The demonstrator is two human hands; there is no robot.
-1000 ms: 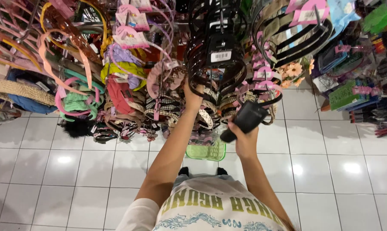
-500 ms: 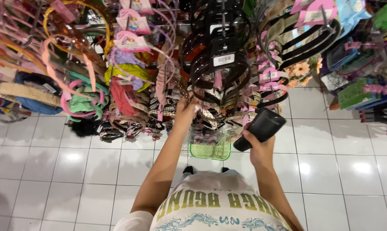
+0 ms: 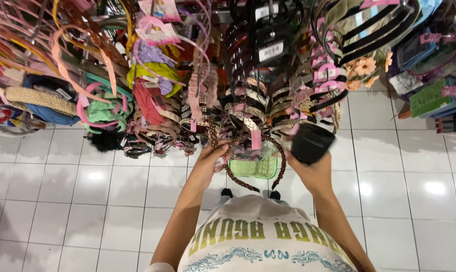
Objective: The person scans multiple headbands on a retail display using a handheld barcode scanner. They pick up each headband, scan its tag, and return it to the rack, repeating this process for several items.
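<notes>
Below the crowded headband rack (image 3: 268, 75), the left hand (image 3: 210, 163) pinches a leopard-print headband (image 3: 248, 184) steady so the right hand (image 3: 313, 174), fist wrapped around a black handheld scanner (image 3: 311, 143), can aim at its tag.

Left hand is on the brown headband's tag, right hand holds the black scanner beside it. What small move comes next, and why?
Probably tilt the scanner in the right hand toward the tag on the headband. The left hand holds the headband out, and the scanner sits just right of it.
</notes>
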